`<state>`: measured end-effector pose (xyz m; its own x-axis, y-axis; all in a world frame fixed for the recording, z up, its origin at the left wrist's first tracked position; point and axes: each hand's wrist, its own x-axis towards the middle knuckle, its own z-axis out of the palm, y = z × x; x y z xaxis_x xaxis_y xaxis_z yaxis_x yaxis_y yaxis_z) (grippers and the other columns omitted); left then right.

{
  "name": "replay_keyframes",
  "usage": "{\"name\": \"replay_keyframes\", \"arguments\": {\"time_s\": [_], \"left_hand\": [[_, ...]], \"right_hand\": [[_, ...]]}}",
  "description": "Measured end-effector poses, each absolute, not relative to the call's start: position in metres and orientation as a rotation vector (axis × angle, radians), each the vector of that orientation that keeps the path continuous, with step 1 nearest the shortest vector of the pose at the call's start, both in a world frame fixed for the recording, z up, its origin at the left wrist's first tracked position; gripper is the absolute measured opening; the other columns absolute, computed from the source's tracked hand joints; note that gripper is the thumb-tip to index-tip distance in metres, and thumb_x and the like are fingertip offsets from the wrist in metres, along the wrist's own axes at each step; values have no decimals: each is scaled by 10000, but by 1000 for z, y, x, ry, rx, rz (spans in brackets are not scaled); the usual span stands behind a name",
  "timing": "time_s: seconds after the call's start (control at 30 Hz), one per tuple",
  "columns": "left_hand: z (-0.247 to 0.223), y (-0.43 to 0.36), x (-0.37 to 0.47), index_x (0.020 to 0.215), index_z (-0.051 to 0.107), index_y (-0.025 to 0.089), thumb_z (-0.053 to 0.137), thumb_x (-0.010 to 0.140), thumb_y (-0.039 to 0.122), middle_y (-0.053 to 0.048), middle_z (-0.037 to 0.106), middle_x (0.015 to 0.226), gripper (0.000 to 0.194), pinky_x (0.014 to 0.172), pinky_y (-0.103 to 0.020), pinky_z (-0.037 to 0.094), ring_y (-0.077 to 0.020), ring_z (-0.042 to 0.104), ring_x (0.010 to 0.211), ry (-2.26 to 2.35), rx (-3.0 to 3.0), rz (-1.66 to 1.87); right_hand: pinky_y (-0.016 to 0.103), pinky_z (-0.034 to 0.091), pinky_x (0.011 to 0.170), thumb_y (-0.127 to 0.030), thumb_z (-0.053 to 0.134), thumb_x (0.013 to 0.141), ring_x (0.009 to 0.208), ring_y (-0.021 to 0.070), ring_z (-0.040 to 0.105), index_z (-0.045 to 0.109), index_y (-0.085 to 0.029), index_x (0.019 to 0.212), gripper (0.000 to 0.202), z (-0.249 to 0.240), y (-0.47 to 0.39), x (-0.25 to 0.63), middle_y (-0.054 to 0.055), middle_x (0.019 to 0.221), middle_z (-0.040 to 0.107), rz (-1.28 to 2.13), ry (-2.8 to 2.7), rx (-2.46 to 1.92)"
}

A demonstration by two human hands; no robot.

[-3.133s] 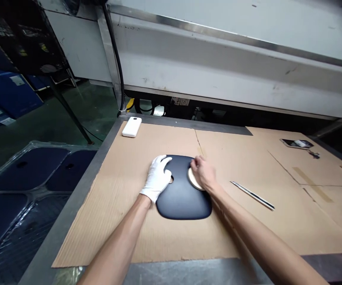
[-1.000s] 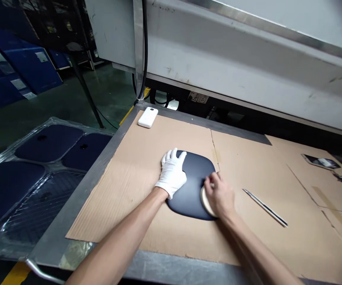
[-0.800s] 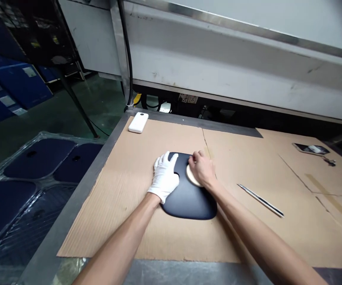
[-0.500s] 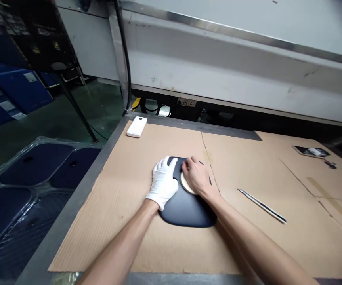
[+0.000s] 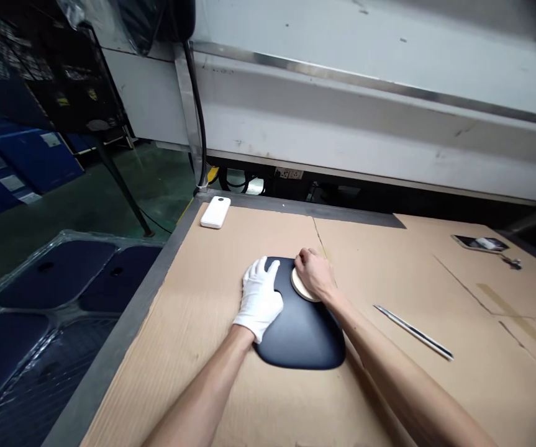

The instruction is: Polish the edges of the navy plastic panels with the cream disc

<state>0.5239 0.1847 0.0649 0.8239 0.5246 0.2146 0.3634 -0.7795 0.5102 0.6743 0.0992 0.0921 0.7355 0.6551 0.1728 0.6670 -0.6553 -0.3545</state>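
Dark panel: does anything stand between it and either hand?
Yes: the pale disc under the right hand lies between it and the dark panel; the left hand has only its white glove between. Nothing else visible.

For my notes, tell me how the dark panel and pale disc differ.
The dark panel is larger; the pale disc smaller. The panel lies on cardboard; the disc sits on the panel. The gloved left hand rests on the panel; the bare right hand holds the disc. Both are partly covered.

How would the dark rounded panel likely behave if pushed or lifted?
The dark rounded panel would probably slide rather than roll, since it lies flat. Its smooth sheen hints at slipperiness, and its even outline suggests some stiffness.
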Motion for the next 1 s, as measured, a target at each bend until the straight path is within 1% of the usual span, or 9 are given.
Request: {"name": "replay_keyframes", "arguments": {"time_s": [0.13,0.27,0.37,0.43,0.5,0.57,0.73,0.87,1.0], "left_hand": [[65,185,524,1430,523,192,571,704,163,-166,415,1548,728,1224,-494,257,-325,374,1440,634,2533,465],[67,184,523,1414,533,205,560,704,161,-157,429,1533,712,1218,-497,271,-325,385,1427,656,2510,488],[67,183,522,1408,538,200,554,711,162,-155,430,1528,698,1219,-493,272,-328,377,1430,658,2513,498],[66,183,522,1412,534,199,554,714,165,-156,417,1539,700,1221,-494,267,-327,367,1438,649,2515,499],[65,183,522,1413,534,202,554,717,167,-158,407,1547,697,1220,-495,270,-324,362,1444,649,2514,500],[64,183,522,1409,537,204,555,717,167,-157,409,1547,694,1217,-494,275,-323,363,1444,657,2516,496],[65,183,522,1408,541,194,556,710,161,-161,418,1543,699,1226,-494,264,-331,370,1442,663,2526,485],[65,184,523,1416,537,200,557,704,162,-156,413,1552,713,1230,-505,262,-332,362,1448,669,2516,482],[61,185,524,1415,544,222,556,696,158,-130,426,1553,722,1241,-511,255,-318,344,1463,674,2471,489]], "right_hand": [[288,449,761,-182,419,899,929,193,665,667,-192,1060,296,100,118,697,73,1053,736,106,-1035,-2341],[265,528,764,-109,388,806,863,162,704,649,-161,1128,417,91,149,708,55,953,765,389,-1109,-2122],[340,548,883,-97,405,760,954,201,709,619,-111,1247,531,83,165,713,107,1019,762,490,-1130,-2053],[399,460,1063,-80,447,718,1212,226,615,466,-109,1446,729,82,168,718,146,1316,659,477,-1144,-2028],[427,363,1157,-74,477,703,1388,231,465,282,-154,1564,887,85,165,722,130,1564,424,468,-1158,-2007],[447,384,1140,-96,470,744,1395,241,457,246,-174,1580,868,88,159,724,130,1606,350,483,-1155,-1997],[395,476,1021,-86,435,787,1155,223,636,570,-115,1339,568,85,156,726,155,1223,694,529,-1119,-1988],[328,537,855,-67,426,804,897,183,692,676,-125,1051,356,79,179,723,114,995,746,585,-1046,-1946],[264,556,704,-66,443,871,712,139,685,686,-136,928,259,75,215,713,70,828,743,745,-1037,-1829]]}}
